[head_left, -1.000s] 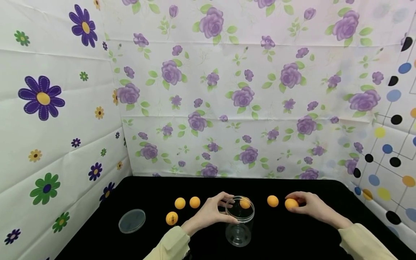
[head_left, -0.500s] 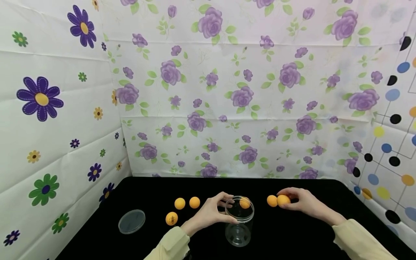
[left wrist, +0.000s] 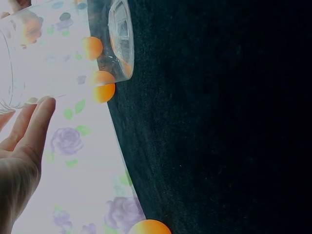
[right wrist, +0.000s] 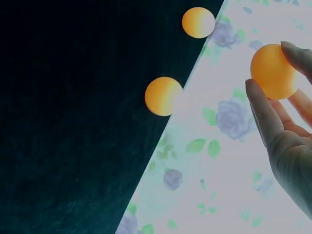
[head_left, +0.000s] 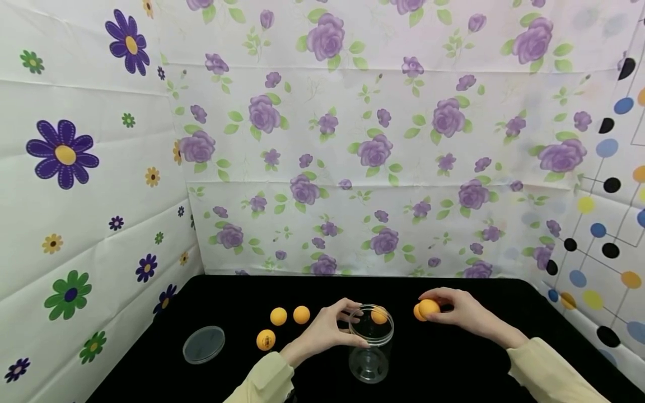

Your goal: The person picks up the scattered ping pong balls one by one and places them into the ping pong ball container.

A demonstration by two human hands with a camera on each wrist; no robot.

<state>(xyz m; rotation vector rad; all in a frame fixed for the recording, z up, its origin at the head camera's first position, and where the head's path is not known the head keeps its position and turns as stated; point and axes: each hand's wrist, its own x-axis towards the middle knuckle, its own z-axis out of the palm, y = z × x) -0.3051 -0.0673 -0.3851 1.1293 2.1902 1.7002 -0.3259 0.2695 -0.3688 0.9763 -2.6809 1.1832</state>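
Note:
My left hand (head_left: 327, 330) grips a clear plastic jar (head_left: 370, 364) near its rim, thumb on the near side and fingers on the far side. The jar is upright and lidless on the black tabletop. To the right of it, my right hand (head_left: 461, 313) pinches an orange ping-pong ball (right wrist: 274, 71) between thumb and fingertips, raised above the table. In the head view this ball partly covers another orange ball (head_left: 417, 312) behind it. One more orange ball (head_left: 379, 315) shows through the jar's upper wall, and the left wrist view places balls (left wrist: 103, 92) beyond the jar.
Left of the jar lie two plain orange balls (head_left: 279, 317) and one with dark print (head_left: 266, 340). A clear round lid (head_left: 204, 345) rests farther left on the black table (head_left: 453, 375). Flower-patterned sheets (head_left: 322, 140) stand behind and at the left, a dotted one at the right.
My right hand has carried its ping-pong ball leftward and a little up, so it now overlaps the ball behind it. My left hand and the jar have stayed in place.

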